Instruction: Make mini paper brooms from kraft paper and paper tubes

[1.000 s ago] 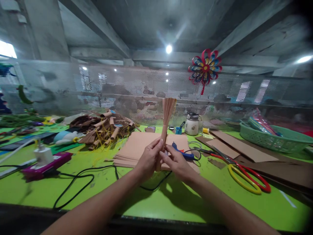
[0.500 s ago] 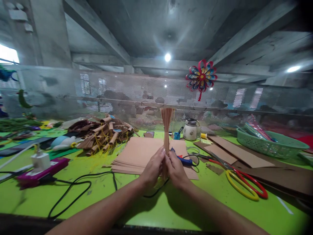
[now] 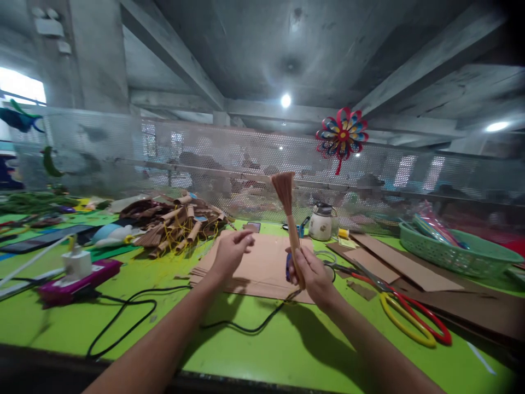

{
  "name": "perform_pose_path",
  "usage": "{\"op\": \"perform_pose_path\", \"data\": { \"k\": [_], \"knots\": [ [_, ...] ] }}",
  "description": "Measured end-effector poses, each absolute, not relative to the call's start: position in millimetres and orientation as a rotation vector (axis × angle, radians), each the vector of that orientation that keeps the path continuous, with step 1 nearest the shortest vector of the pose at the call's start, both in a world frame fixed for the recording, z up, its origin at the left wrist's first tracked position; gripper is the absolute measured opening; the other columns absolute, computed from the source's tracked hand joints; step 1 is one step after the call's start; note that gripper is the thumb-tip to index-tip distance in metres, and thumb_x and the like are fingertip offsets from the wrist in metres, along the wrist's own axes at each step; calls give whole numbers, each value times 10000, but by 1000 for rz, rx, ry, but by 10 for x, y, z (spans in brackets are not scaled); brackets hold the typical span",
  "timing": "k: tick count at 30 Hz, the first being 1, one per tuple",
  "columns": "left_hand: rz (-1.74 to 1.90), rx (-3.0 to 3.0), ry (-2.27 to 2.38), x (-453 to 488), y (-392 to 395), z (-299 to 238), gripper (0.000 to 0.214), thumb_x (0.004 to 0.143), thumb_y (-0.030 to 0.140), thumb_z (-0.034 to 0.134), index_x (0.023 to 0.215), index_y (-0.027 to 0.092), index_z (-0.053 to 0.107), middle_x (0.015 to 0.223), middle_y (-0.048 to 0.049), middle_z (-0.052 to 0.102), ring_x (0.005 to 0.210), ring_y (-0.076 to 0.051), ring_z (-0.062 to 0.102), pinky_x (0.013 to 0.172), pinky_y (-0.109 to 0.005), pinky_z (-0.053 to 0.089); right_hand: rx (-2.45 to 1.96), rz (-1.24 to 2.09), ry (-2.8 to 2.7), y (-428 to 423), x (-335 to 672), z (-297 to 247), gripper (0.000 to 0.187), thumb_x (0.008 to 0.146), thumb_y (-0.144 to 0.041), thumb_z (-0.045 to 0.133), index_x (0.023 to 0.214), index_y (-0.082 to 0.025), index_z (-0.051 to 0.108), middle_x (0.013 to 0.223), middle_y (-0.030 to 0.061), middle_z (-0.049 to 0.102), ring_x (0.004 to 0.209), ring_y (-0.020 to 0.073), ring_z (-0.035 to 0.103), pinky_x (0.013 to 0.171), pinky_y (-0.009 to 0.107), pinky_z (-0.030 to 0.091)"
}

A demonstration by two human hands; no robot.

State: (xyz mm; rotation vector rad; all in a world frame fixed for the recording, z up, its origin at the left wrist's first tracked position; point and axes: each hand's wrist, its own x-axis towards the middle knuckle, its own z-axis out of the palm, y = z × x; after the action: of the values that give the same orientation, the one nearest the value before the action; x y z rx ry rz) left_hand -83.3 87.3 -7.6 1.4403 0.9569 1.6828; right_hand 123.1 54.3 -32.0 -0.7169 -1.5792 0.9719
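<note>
My right hand grips the lower end of a pleated brown paper fan, held upright with its folds spreading at the top. My left hand hovers to the left of it, apart from the fan, fingers loosely curled with nothing in them. Beneath both hands lies a stack of brown paper sheets on the green table. A blue glue gun lies just behind my right hand, mostly hidden.
A pile of finished rolled paper fans with yellow string sits back left. Red and yellow scissors lie right, near cardboard strips and a green basket. A black cable runs to a purple power strip. A white pot stands behind.
My left hand has let go of the fan and moved left. The right hand alone now holds it, tilted slightly left at the top.
</note>
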Motion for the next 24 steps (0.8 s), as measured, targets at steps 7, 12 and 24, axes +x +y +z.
{"op": "perform_pose_path", "data": {
  "k": [7,12,24],
  "knots": [
    [1654,1319,628,-911,898,6,723,630,142,775,1296,237,509,1206,-104,608,1065,-190,578,856,-263,434,-722,1036,-1831,431,1267,-310,392,953,-534,386,1043,-181,532,625,-48,444,469,97,391,440,236,312],
    [1493,1324,555,-861,843,-26,267,813,341,652,916,96,630,532,14,508,473,-81,440,457,-186,307,-777,954,-1861,495,1339,-292,384,970,-500,367,1058,-166,533,593,-54,438,467,98,388,448,235,314],
    [1533,1425,481,-718,648,35,247,867,347,601,771,120,588,415,76,331,380,-48,245,402,-182,173,-796,1061,-1518,631,1371,-257,442,866,-579,513,996,-158,537,571,-77,421,421,64,385,410,202,302]
  ]
}}
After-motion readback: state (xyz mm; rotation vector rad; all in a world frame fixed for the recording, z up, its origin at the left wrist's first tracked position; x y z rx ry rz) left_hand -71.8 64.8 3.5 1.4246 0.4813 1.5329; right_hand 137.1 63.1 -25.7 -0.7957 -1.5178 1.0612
